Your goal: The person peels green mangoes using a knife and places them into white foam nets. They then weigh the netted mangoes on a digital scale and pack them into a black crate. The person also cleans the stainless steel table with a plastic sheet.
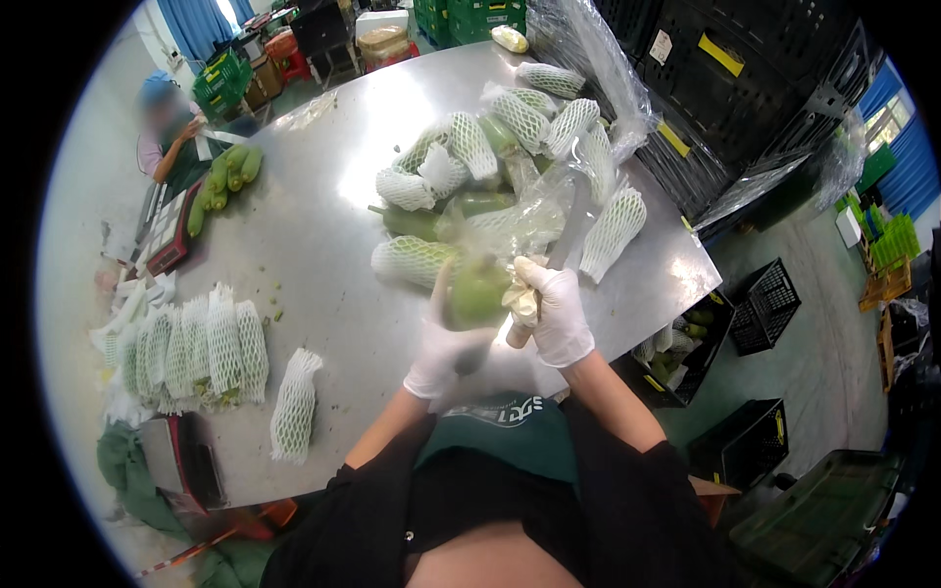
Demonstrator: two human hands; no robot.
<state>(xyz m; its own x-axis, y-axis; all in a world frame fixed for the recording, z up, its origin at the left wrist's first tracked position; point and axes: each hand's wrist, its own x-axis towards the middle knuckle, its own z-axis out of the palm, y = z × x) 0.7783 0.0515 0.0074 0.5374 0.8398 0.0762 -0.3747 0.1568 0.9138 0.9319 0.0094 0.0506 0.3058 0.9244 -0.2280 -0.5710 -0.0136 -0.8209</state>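
Note:
My left hand (pixel 441 353), in a white glove, holds a blurred green vegetable (pixel 476 292) over the steel table's near edge. In my gloved right hand (pixel 557 312) is a knife (pixel 572 231), its blade pointing away from me and its handle partly wrapped in crumpled pale material (pixel 523 298). Just beyond my hands lies a pile of long green gourd-like vegetables, many in white foam net sleeves (pixel 412 261), with clear plastic film (pixel 529 209) among them. One sleeved vegetable (pixel 614 231) lies right of the blade. A single one (pixel 294 408) lies to the left.
A row of sleeved vegetables (pixel 220 345) lies on the left of the steel table (pixel 331 294), near two scales (pixel 173 231). Bare green vegetables (pixel 228 176) lie at the far left, beside a seated person (pixel 173 132). Black crates (pixel 720 88) stand stacked at right; others (pixel 764 305) sit on the floor.

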